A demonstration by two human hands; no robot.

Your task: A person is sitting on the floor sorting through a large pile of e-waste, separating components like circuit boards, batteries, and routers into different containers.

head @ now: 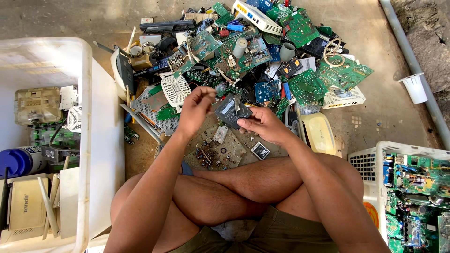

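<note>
The fingers (202, 93) of the left hand (194, 110) are bunched together, tips pressed as if pinching something too small to make out, just left of a small dark grey flat plastic module (229, 111). The right hand (262, 124) pinches that module between thumb and fingertips at its lower right edge, holding it tilted above the floor, in front of the person's crossed bare legs (234, 187).

Far left stands a large white plastic tub (84, 140) holding a beige router case with a printed word on its lid (26, 208), a blue-capped cylinder with a white label band (18, 160), a cream plastic housing (36, 105) and green boards. Beside the tub's wall lies a white vented plastic cover (176, 90). Under the hands a brown circuit board with small components (213, 152) rests on the concrete floor (384, 117), and a little black square chip with a pale label (260, 150) lies near it.

Behind the hands a heap of green circuit boards (304, 86) spreads wide, mixed with two grey plastic cylinders (287, 51), a white router with coloured ports (255, 16) and a black flat bar (166, 26). A cream rounded plastic shell (318, 133) sits right of the right hand. At far right a white slatted basket (368, 164) holds more green boards; a grey pipe (412, 61) runs along the edge, with a white ribbed cup (415, 87) against it.
</note>
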